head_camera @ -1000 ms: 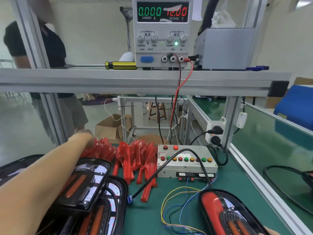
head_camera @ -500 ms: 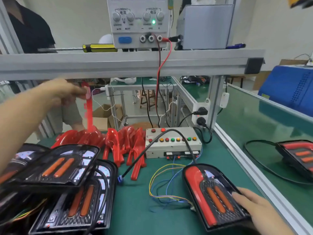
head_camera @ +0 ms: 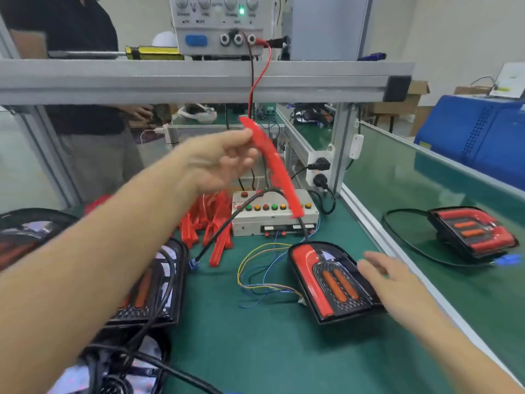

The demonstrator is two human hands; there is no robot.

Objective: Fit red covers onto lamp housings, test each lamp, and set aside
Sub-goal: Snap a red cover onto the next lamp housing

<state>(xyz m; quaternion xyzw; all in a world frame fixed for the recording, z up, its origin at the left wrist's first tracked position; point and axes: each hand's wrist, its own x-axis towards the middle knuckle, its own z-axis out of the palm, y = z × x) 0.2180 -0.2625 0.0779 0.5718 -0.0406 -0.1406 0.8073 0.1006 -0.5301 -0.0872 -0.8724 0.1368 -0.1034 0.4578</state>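
Note:
My left hand [head_camera: 218,163] pinches a long curved red cover [head_camera: 274,166] by its upper end and holds it in the air above the button test box [head_camera: 272,220]. A black lamp housing [head_camera: 331,282] lies on the green mat in front of the box, with one red cover fitted along its left side and two orange bars in the middle. My right hand [head_camera: 397,282] rests with relaxed fingers on the housing's right edge. A heap of loose red covers [head_camera: 211,223] lies left of the box.
Several bare housings with cables [head_camera: 153,297] are stacked at the left. A finished lamp [head_camera: 474,231] lies on the conveyor at the right. Coloured wires [head_camera: 255,280] loop from the box. A power supply [head_camera: 218,27] stands on the shelf. A person stands behind it at the left.
My left hand lifted one red cover out of the heap and carried it rightward over the test box. My right hand came onto the housing's right edge.

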